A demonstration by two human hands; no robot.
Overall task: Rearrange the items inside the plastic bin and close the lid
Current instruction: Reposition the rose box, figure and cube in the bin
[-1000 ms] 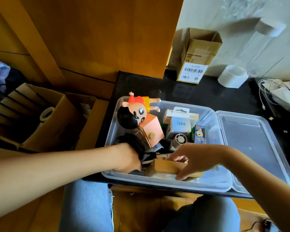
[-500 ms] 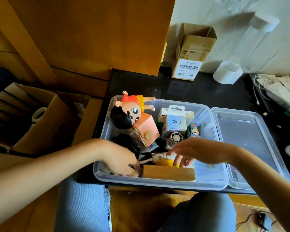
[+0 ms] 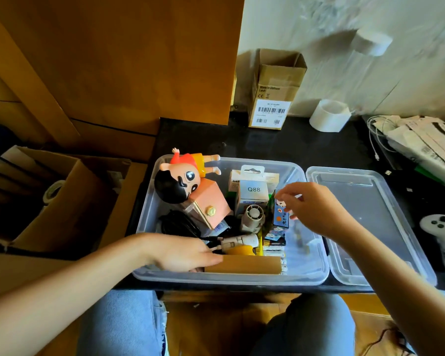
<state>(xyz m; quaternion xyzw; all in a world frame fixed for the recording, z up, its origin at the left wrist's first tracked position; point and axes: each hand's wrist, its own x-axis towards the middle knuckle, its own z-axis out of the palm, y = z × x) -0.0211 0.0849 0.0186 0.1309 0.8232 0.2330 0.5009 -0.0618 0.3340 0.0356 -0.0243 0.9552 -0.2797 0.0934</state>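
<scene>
While the left hand (image 3: 183, 255) lies flat-fingered against the brown cardboard box (image 3: 244, 264) at the near wall of the plastic bin (image 3: 306, 274), the right hand (image 3: 311, 206) hovers, fingertips loosely curled, empty, over a blue card pack (image 3: 280, 217). Both look light and stiff: grip by edges. Its lid (image 3: 370, 227) lies open on the black tabletop (image 3: 280, 145).

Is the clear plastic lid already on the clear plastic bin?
No, the clear plastic lid lies flat beside the clear plastic bin.
</scene>
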